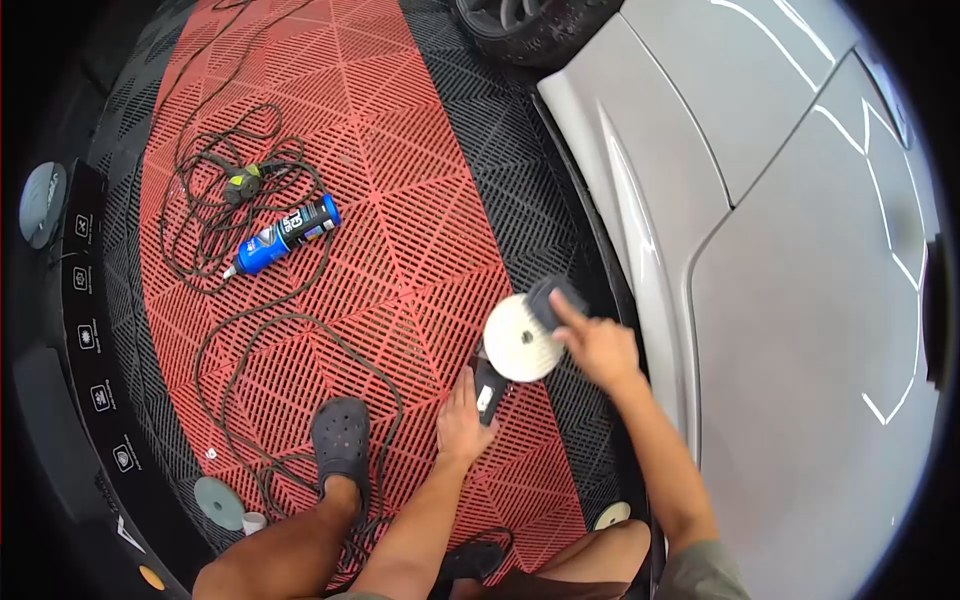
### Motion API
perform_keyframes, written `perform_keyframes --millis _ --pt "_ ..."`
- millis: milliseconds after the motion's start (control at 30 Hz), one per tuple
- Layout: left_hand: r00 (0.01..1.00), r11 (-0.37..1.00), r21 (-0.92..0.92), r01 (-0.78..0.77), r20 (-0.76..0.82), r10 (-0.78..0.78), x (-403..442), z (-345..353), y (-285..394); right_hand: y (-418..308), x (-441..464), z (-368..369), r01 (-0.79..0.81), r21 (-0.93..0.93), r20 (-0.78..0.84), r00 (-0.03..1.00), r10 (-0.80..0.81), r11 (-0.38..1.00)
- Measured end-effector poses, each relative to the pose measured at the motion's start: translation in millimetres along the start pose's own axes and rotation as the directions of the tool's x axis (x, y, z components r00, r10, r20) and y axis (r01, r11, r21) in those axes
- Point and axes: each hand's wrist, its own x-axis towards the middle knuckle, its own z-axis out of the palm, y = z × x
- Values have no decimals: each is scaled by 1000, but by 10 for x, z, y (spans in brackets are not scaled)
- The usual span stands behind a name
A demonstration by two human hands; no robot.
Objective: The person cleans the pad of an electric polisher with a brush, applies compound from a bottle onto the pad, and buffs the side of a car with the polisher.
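Observation:
My left hand (465,420) is wrapped around the black body of a car polisher (487,392) held low over the floor. Its round white pad (515,350) faces up towards me. In my right hand (603,350) is a dark pad-cleaning brush (546,300), or a block like one; its underside is hidden. The brush overlaps the pad's upper right edge, and my index finger lies along its back. A blue and black bottle (290,235) with a pointed white nozzle lies on its side, up and left of my hands.
A silver car (800,300) fills the right side, its tyre (540,35) at the top. Loops of dark cable (210,220) run over the red floor tiles (400,180). A grey-green pad (218,503) lies lower left, and a cream pad (612,515) lies by my knee.

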Motion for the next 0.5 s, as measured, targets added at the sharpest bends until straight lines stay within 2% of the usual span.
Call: perform_keyframes --millis 67,100,133,200,267,300,333,400,467,500 --pt "999 1000 -10 25 37 -25 -6 -31 3 56 -17 -100 -65 93 -47 996 70 994" --pt "1000 1000 7 6 27 -7 12 -41 12 -110 -160 -100 41 114 -93 995 -30 993" --pt "1000 1000 22 -3 25 2 -3 -29 27 -269 -316 -59 202 108 2 979 -203 974" --pt "999 1000 9 10 38 -11 -44 18 -8 -251 -345 -56 268 81 115 954 -276 960" --pt "1000 998 64 -16 -6 16 -8 73 2 182 -89 32 91 29 -16 996 -91 995" --pt "1000 996 85 -8 -15 10 -13 91 16 264 -6 -1 -72 9 13 997 72 997" --pt "1000 996 87 -21 2 21 -73 80 21 353 -8 86 -76 34 -42 996 78 997" --pt "999 999 35 26 39 -28 7 -2 38 -153 -315 -50 66 166 -111 993 -48 984" --pt "995 998 37 56 83 -59 -28 -12 21 -497 -540 52 278 215 -17 959 -281 936" --pt "998 999 50 20 50 -23 -48 30 1 -377 -500 182 239 225 -83 971 -226 945"
